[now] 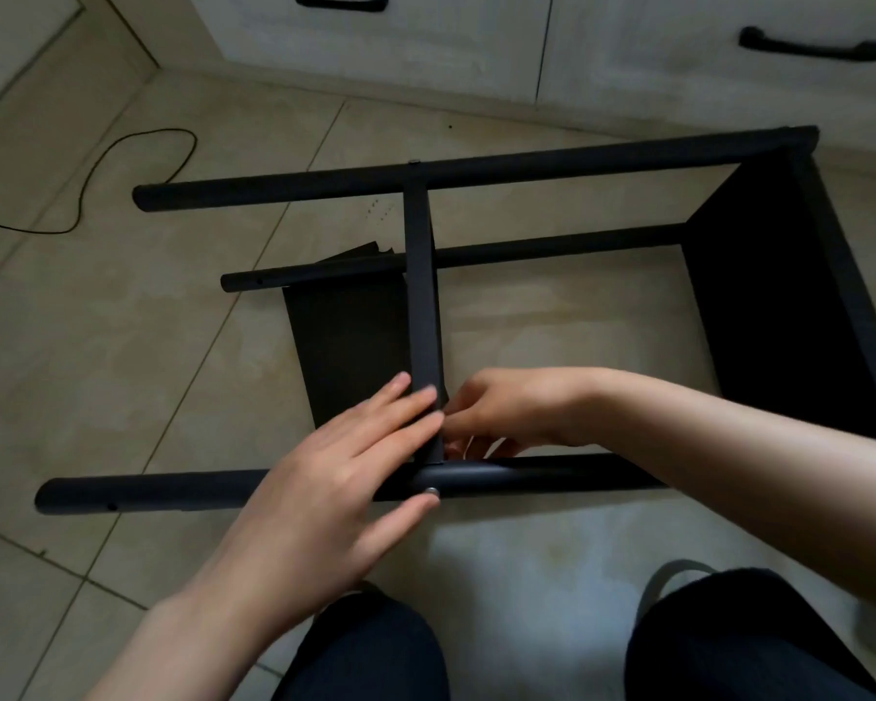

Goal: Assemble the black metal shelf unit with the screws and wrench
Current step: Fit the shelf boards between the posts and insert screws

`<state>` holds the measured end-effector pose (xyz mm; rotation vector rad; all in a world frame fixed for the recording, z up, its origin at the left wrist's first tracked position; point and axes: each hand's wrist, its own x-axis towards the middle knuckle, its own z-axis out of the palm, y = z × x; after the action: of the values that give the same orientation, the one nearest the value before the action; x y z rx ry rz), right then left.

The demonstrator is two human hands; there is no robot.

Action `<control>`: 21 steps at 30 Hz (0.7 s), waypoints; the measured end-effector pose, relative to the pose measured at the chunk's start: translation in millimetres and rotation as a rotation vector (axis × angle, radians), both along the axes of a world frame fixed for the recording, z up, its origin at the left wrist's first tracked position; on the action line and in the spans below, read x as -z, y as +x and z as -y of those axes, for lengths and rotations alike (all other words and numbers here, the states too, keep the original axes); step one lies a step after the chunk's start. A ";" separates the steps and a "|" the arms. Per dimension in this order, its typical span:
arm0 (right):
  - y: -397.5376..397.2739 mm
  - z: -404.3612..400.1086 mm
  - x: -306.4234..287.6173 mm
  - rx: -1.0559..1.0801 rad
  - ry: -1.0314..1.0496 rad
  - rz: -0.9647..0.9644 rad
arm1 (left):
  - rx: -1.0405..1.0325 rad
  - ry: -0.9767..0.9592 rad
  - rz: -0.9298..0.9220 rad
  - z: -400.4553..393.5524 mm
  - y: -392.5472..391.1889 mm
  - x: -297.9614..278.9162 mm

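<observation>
**Hands at a shelf-frame joint**

The black shelf unit (476,306) is lying on its side on the tiled floor (137,346). The left hand (335,478), fingers straight, is pressing the crossbar (422,296) near a screw (432,491). The right hand (507,412) is curling behind the crossbar; its hold cannot be told.

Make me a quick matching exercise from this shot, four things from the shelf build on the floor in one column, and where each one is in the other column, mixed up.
Things:
1. left hand
2. screw head
3. black cable
4. drawer handle

Places:
A. on the white cabinet, top right
B. on the tiles, far left
C. in the near tube, below the crossbar
D. flat against the crossbar's near end

Pairs: 1-D, 2-C, 3-B, 4-A
</observation>
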<state>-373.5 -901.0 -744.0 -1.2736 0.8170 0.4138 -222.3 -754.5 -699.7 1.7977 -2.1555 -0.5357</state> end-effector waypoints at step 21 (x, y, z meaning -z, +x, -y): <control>-40.8 -30.6 -28.0 -0.165 -0.675 0.104 | -1.365 0.233 -1.724 -28.7 -13.5 20.5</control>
<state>-414.3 -870.5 -716.1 -1.9815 0.7929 0.1986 -235.8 -725.8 -720.2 1.3193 0.2861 -1.1671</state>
